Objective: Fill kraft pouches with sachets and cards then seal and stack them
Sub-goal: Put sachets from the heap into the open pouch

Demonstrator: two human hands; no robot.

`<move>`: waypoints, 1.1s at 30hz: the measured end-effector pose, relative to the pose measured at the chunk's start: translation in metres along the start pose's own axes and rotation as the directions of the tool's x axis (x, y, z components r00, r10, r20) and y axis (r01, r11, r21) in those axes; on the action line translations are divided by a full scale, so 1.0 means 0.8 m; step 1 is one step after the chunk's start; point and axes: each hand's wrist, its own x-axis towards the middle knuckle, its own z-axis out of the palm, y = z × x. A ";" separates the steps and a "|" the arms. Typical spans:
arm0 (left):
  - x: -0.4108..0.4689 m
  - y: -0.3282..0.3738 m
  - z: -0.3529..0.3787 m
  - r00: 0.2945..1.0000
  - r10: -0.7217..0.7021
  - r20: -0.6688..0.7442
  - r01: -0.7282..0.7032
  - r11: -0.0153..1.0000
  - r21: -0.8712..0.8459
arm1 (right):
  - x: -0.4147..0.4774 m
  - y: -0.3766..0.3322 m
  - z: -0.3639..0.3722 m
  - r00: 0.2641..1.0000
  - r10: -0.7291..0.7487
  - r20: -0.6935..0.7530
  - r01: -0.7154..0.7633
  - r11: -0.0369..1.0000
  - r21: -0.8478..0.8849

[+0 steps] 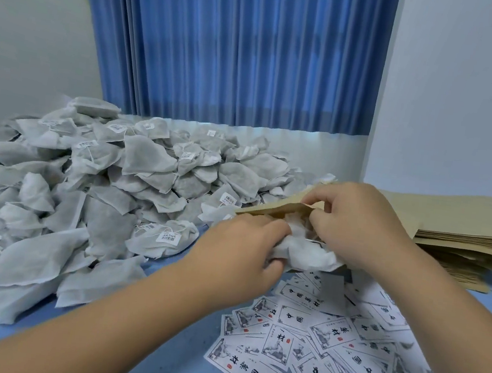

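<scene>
Your left hand (pixel 240 245) is gripping sachets (pixel 307 254), your right hand (pixel 358 223) is pinching the pouch (pixel 269 210) at 1 o'clock; you're risking tearing it.

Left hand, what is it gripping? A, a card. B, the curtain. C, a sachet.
C: the left hand grips a white sachet at the mouth of the pouch, which the right hand pinches at its edge.

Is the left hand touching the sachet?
Touching. The head view shows the left hand with its fingers curled round the white sachet at the mouth of the pouch.
</scene>
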 end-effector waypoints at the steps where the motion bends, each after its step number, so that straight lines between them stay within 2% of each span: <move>1: 0.003 0.004 0.003 1.000 0.000 0.002 0.000 1.000 0.020 | -0.002 -0.004 -0.003 1.000 -0.026 -0.008 0.025 0.998 -0.058; 5: 0.019 0.023 0.015 0.998 -0.062 -0.005 0.062 0.994 0.087 | -0.007 -0.019 -0.011 0.994 -0.105 0.016 0.105 0.967 -0.232; 10: 0.039 0.035 0.022 0.986 -0.167 -0.006 0.165 0.963 0.213 | -0.007 -0.025 -0.019 0.989 -0.135 0.068 0.149 0.946 -0.289; 13: 0.051 0.040 0.029 0.959 -0.276 0.066 0.251 0.933 0.259 | -0.007 -0.026 -0.021 0.987 -0.156 0.046 0.163 0.949 -0.271; 17: 0.068 0.045 0.035 0.902 -0.386 0.192 0.345 0.913 0.217 | -0.008 -0.028 -0.017 0.984 -0.175 0.025 0.176 0.948 -0.264; 22: 0.078 0.050 0.035 0.907 -0.361 0.216 0.333 0.930 0.158 | -0.004 -0.020 -0.022 0.991 -0.130 0.031 0.134 0.968 -0.210; 24: 0.079 0.048 0.034 0.940 -0.272 0.205 0.246 0.959 0.143 | -0.002 -0.016 -0.021 0.993 -0.112 0.024 0.114 0.985 -0.132; 26: 0.078 0.046 0.034 0.967 -0.171 0.190 0.182 0.982 -0.042 | 0.000 -0.013 -0.022 0.997 -0.077 -0.017 0.076 0.995 -0.061; 27: 0.076 0.043 0.035 0.976 -0.169 0.140 0.198 0.953 -0.229 | 0.002 -0.010 -0.022 0.997 -0.060 -0.043 0.057 0.997 -0.050; 28: 0.074 0.043 0.035 0.969 -0.213 0.125 0.247 0.855 -0.456 | 0.004 -0.005 -0.023 0.997 -0.044 -0.064 0.041 0.998 -0.050; 29: 0.071 0.041 0.035 0.961 -0.233 0.147 0.271 0.706 -0.654 | 0.006 0.000 -0.025 0.997 -0.029 -0.076 0.025 0.998 -0.052; 30: 0.070 0.039 0.038 0.955 -0.236 0.178 0.283 0.555 -0.782 | 0.007 0.005 -0.025 0.997 -0.012 -0.078 0.009 0.999 -0.041; 31: 0.067 0.035 0.044 0.951 -0.249 0.182 0.286 0.490 -0.824 | 0.008 0.009 -0.026 0.997 0.002 -0.073 -0.003 1.000 -0.018; 32: 0.065 0.032 0.049 0.947 -0.276 0.164 0.286 0.493 -0.822 | 0.008 0.011 -0.026 0.998 0.009 -0.066 -0.009 1.000 0.011; 33: 0.064 0.028 0.051 0.941 -0.318 0.115 0.287 0.571 -0.769 | 0.008 0.012 -0.025 0.998 0.008 -0.059 -0.005 0.999 0.041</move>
